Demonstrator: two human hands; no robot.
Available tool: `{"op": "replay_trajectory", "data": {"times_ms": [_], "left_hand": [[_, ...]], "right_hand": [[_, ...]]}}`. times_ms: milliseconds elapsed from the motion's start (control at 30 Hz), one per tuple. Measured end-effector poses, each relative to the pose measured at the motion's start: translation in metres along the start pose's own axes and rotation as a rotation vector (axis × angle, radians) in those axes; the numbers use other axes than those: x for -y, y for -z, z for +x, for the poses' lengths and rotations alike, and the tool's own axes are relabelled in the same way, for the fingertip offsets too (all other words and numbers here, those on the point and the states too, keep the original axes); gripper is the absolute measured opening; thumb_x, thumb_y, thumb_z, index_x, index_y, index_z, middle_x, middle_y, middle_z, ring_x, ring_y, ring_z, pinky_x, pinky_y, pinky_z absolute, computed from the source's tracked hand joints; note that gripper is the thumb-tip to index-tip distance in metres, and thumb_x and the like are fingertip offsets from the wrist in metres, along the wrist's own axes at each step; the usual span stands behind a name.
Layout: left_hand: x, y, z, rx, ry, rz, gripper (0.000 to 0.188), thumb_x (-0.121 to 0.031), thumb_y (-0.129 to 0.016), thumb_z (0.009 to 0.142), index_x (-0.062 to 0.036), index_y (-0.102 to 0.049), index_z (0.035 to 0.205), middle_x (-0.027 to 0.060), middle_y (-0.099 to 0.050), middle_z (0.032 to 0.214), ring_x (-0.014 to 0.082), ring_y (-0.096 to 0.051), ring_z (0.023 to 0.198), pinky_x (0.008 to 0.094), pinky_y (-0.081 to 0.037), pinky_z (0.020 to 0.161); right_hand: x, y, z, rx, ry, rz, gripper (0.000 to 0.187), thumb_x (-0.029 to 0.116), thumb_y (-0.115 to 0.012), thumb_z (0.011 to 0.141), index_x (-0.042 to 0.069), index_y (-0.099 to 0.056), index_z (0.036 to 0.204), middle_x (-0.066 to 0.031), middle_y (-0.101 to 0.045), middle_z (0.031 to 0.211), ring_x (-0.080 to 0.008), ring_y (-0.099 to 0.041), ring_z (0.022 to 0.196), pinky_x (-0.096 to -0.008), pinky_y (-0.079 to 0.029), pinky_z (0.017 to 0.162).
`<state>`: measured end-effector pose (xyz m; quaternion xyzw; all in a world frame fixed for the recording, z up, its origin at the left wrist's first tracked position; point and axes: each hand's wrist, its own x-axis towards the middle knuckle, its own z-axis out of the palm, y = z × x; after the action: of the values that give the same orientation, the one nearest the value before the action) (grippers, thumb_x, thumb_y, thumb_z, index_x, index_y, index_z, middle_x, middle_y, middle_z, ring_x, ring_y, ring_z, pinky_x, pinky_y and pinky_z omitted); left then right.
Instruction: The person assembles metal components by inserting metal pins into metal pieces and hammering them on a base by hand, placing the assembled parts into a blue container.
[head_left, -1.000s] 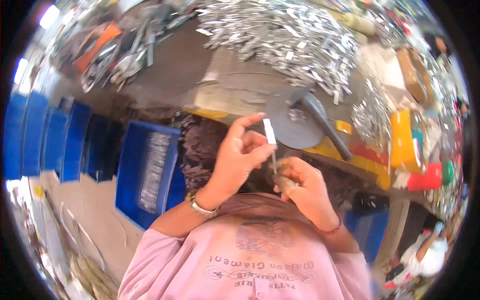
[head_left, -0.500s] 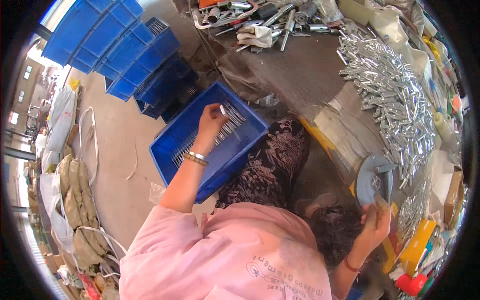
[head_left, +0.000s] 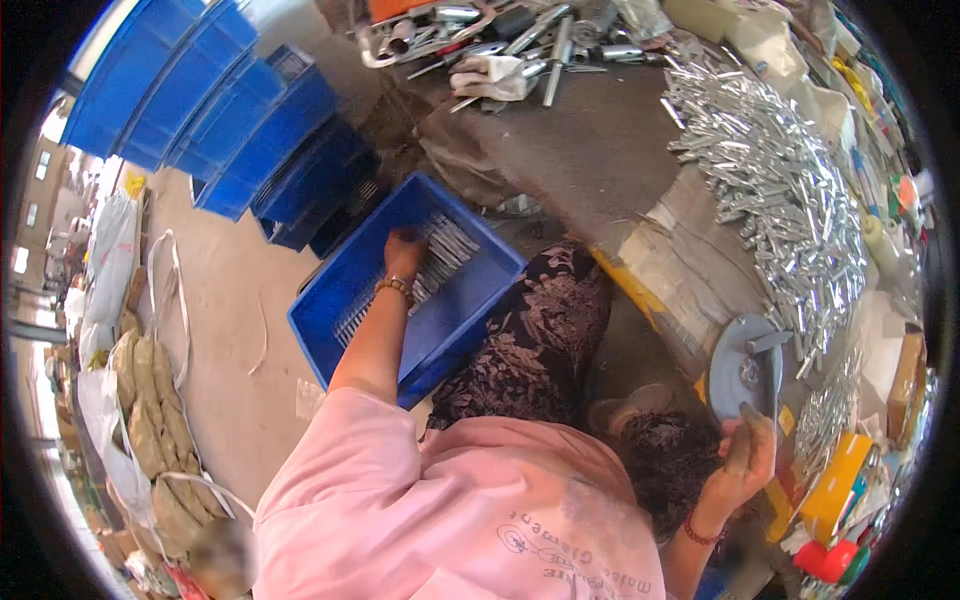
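My left hand reaches down into a blue plastic crate. Its fingers are curled and partly hidden, so what they hold does not show. Under and beside it lie rows of slim shiny metal rods, side by side on the crate floor. Over at the right, my right hand has its fingers bent together at the near edge of a round grey plate with a bar-like metal fitting on it. Anything inside those fingers is too small to make out.
A big heap of loose shiny metal pieces spreads beyond the plate. Metal tools and a white glove lie at the far side. Stacked blue crates stand at far left. Nearer left are tan sacks and a white strap.
My left hand held up a short shiny metal piece; now it is lower in the crate and that piece no longer shows. My right hand stays by the plate. The view has shifted slightly.
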<state>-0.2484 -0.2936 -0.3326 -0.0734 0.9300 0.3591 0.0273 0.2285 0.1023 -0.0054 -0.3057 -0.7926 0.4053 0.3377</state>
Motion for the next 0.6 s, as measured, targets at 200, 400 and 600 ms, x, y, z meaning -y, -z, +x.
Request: {"op": "replay_trajectory", "data": {"times_ms": [200, 400, 600], "left_hand": [[0.030, 0.051, -0.007, -0.120, -0.136, 0.045, 0.050, -0.033, -0.089, 0.088, 0.0000, -0.072, 0.121, 0.0246, -0.078, 0.118, 0.0440, -0.074, 0.113, 0.0503, -0.057, 0.096], [-0.176, 0.092, -0.058, -0.273, -0.358, -0.453, 0.025, -0.027, -0.068, 0.111, -0.0018, -0.071, 0.107, 0.0014, -0.068, 0.092, 0.0083, -0.060, 0.078, 0.0261, -0.052, 0.074], [-0.391, 0.106, -0.184, 0.118, -1.016, -0.454, 0.013, -0.004, -0.077, 0.100, -0.0057, -0.073, 0.113, 0.0010, -0.071, 0.098, 0.0095, -0.066, 0.085, 0.0267, -0.054, 0.078]], "right_hand": [[0.005, -0.002, 0.010, 0.118, 0.038, 0.082, 0.010, 0.003, -0.070, 0.101, -0.005, -0.074, 0.105, -0.0096, -0.069, 0.089, -0.0157, -0.065, 0.078, -0.0272, -0.047, 0.064], [0.007, -0.008, 0.011, 0.052, 0.135, 0.096, 0.004, -0.004, -0.075, 0.091, -0.003, -0.071, 0.091, -0.0103, -0.071, 0.084, -0.0192, -0.065, 0.072, -0.0294, -0.047, 0.062], [0.007, 0.001, 0.010, 0.079, 0.161, 0.077, 0.009, -0.004, -0.076, 0.087, -0.002, -0.074, 0.095, -0.0105, -0.069, 0.084, -0.0199, -0.063, 0.070, -0.0305, -0.045, 0.059]]}}
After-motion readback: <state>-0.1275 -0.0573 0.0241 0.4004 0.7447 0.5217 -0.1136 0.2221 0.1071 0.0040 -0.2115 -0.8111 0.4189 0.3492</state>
